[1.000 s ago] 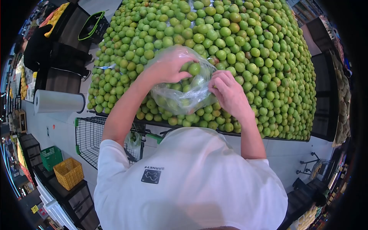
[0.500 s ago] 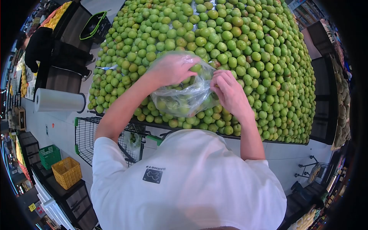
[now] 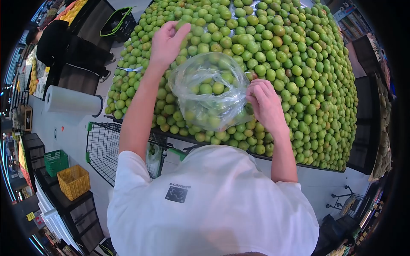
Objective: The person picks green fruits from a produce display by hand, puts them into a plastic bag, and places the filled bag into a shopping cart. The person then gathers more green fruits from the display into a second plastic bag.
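Observation:
My left hand (image 3: 165, 45) is over the heap of round green fruit (image 3: 316, 81), up and left of the bag, with its thumb and fingers closed around a green fruit (image 3: 181, 25). A clear plastic bag (image 3: 205, 104) lies on the front part of the heap, its mouth open, with several green fruits inside. My right hand (image 3: 263, 100) pinches the right edge of the bag between thumb and fingers.
At the left are a shopping cart (image 3: 102, 147) with a small bag in it, a large white roll (image 3: 72, 101), a black basket (image 3: 118, 23), a green basket (image 3: 56, 162), a yellow basket (image 3: 74, 182) and a person in black (image 3: 70, 47). Another cart (image 3: 351, 202) stands lower right.
My left hand has come out of the bag and moved up and left over the heap. My right hand has stayed on the bag's edge. The bag's mouth and contents now show more.

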Tool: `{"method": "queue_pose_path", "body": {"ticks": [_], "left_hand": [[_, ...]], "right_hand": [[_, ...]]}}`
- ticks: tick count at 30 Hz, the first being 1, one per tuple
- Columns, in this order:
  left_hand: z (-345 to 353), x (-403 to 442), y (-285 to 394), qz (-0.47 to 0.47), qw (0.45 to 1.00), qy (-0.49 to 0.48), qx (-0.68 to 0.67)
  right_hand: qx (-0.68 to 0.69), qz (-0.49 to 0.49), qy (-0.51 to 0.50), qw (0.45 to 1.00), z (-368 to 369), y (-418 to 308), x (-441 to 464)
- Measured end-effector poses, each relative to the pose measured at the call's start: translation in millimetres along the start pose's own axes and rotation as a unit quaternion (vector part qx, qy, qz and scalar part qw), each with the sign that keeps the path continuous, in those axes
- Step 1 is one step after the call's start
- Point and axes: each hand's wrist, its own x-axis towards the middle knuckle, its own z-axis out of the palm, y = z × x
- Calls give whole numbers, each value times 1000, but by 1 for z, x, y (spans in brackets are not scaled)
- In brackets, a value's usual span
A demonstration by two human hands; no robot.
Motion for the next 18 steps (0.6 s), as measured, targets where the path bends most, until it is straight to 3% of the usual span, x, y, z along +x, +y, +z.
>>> {"method": "queue_pose_path", "body": {"ticks": [1,3,6,11,13,18], "left_hand": [[-4,12,-16,0,1000,4,2],[-9,36,-50,51,951,45,301],[-4,67,-91,33,912,91,400],[7,90,-123,48,888,65,452],[13,94,-126,6,891,44,452],[8,70,-131,15,917,61,393]], "right_hand": [[3,5,0,1000,0,-1,0],[6,7,-1,1000,-1,-2,-1],[14,3,-2,1000,0,-1,-1],[28,9,1,1000,-3,-2,-4],[28,5,4,1000,-4,-1,-5],[40,19,14,999,-6,-3,-11]]}}
